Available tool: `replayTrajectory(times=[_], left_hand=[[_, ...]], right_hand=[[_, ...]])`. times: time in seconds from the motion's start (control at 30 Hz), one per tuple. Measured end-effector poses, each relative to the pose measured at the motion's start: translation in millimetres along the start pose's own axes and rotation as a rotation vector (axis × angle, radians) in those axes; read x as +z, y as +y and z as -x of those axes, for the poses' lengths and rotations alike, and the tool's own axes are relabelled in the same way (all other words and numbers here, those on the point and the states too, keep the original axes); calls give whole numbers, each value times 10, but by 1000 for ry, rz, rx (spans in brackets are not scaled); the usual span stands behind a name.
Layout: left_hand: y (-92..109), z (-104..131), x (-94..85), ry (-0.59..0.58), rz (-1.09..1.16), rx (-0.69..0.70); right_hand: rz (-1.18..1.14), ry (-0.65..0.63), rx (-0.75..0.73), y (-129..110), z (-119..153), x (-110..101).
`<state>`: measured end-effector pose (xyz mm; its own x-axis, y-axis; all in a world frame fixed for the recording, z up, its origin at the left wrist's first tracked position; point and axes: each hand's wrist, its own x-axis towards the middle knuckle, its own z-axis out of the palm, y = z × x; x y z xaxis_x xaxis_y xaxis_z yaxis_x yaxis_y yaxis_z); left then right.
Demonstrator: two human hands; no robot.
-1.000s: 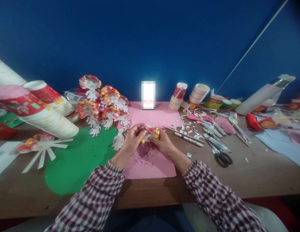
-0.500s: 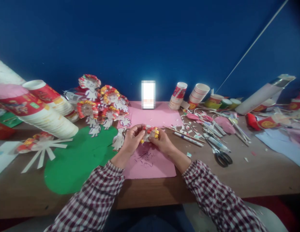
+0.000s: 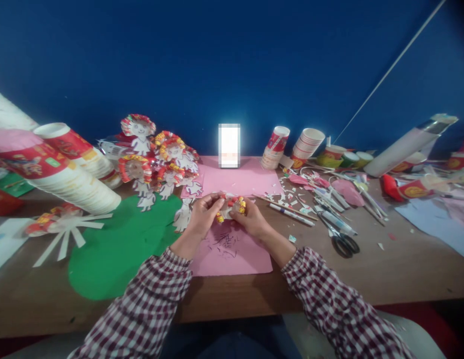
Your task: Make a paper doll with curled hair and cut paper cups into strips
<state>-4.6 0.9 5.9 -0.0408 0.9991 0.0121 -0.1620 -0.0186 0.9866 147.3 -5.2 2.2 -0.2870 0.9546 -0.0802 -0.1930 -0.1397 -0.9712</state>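
Between my two hands is a small paper cup cutout (image 3: 237,205) with curled red and yellow strips round a pale middle. My left hand (image 3: 205,215) pinches its left side between thumb and fingers. On the right side, my right hand (image 3: 250,215) grips it with the thumb across the front. Both hands hold it above a pink sheet (image 3: 250,257) marked with dark pen scribbles. Just left of my left hand lies a white paper figure (image 3: 182,217). My fingers hide part of the cutout's edge.
Left are a green paper shape (image 3: 116,249), finished-looking curled paper lions (image 3: 138,132) and leaning cup stacks (image 3: 78,172). On the right lie a marker (image 3: 292,215), black-handled scissors (image 3: 344,244) and paper scraps (image 3: 292,192). More cups (image 3: 309,147) stand by the blue wall.
My left fingers have shifted slightly on the cutout, and a bit more of its pale middle shows. Both hands stay in nearly the same place.
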Motion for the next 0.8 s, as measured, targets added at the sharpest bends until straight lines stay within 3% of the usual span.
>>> replayTrajectory(times=[0.57,0.67,0.8], left_hand=[[101,-8,-1,-73,348,-332],[88,-11,0,-91,321,-321],[56,-7,15,-44,153,-151]], right_hand=[[13,-7,-46,-45,25,26],[26,-1,-42,-47,18,18],[49,12,-37,-30,3,4]])
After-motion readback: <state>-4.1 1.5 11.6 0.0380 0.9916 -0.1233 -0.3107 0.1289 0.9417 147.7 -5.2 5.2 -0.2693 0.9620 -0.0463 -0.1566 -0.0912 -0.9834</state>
